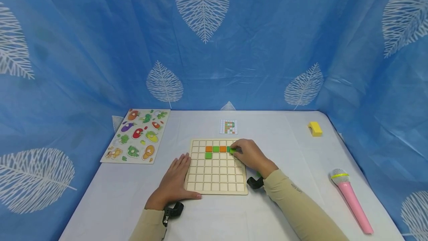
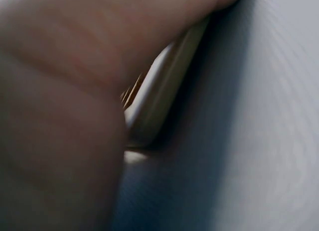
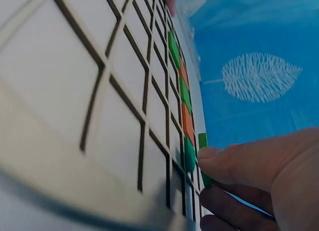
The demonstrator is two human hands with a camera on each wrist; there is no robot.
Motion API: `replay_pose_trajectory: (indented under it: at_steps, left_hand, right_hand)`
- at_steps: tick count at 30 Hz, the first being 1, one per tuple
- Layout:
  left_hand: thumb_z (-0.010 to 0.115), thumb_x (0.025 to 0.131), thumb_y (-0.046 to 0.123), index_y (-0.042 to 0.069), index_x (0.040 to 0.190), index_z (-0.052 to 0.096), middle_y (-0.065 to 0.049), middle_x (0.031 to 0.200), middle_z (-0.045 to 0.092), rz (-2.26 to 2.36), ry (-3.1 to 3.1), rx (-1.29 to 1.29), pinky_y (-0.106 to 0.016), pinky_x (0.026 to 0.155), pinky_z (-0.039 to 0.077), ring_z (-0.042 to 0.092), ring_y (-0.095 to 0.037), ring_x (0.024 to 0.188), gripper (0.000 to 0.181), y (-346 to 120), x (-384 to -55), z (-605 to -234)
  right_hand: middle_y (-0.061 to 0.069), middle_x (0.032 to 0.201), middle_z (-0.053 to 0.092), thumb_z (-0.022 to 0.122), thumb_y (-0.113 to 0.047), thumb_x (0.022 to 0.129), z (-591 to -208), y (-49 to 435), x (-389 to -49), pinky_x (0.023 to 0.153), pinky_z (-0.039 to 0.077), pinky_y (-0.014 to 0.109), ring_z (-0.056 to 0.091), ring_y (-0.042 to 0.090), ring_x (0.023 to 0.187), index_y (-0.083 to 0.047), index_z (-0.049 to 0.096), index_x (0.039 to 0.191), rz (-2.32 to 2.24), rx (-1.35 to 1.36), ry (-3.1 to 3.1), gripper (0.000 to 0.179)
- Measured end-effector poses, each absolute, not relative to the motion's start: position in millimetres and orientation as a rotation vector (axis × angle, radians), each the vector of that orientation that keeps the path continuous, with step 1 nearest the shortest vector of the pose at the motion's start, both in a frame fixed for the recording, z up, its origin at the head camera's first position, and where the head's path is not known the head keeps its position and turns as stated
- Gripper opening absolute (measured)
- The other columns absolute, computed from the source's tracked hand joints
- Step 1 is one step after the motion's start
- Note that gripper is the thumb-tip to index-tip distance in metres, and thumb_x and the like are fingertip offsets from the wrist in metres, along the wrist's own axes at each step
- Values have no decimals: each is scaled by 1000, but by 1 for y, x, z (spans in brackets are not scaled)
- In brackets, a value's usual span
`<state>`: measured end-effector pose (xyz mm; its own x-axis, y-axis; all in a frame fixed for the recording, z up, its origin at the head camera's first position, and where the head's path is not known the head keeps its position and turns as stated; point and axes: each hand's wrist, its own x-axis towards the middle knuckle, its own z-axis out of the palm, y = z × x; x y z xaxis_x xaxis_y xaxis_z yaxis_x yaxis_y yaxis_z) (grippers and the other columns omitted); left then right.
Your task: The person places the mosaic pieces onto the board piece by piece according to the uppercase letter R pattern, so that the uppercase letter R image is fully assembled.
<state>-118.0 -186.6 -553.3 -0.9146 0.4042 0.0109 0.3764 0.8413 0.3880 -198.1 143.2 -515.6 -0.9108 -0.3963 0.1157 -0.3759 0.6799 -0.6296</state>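
A wooden grid board (image 1: 211, 191) lies on the white table. Along its left side my left hand (image 1: 174, 182) rests with straight fingers, the thumb near the front left corner. My right hand (image 1: 250, 154) pinches a small green square tile (image 3: 203, 140) between thumb and fingers, over the upper right cells. In the row beneath it sit orange tiles (image 1: 223, 149), a green tile (image 1: 215, 149) and a darker green tile (image 3: 189, 155) with a rounded edge. Another green tile (image 1: 208, 156) lies one row nearer, under the leftmost orange one. The left wrist view shows mostly blurred hand and board edge.
A small pattern card (image 1: 229, 126) with a coloured grid lies behind the board. At the left is a vegetable puzzle board (image 1: 137, 133). On the right are a yellow arch block (image 1: 315, 129) and a pink toy microphone (image 1: 355, 205). Blue curtains (image 1: 247, 66) enclose the table.
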Motion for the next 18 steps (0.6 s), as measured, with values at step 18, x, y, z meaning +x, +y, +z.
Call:
replay_pose_trajectory:
  at_steps: [18]
  left_hand:
    - [75, 62, 90, -3, 165, 24, -16, 172, 20, 610, 2937, 640, -50, 127, 9, 10, -30, 159, 148, -187, -118, -550]
  right_hand:
    - [7, 117, 73, 81, 4, 90, -520, 130, -189, 96, 56, 41, 68, 25, 113, -5, 79, 114, -1066, -706, 2871, 25]
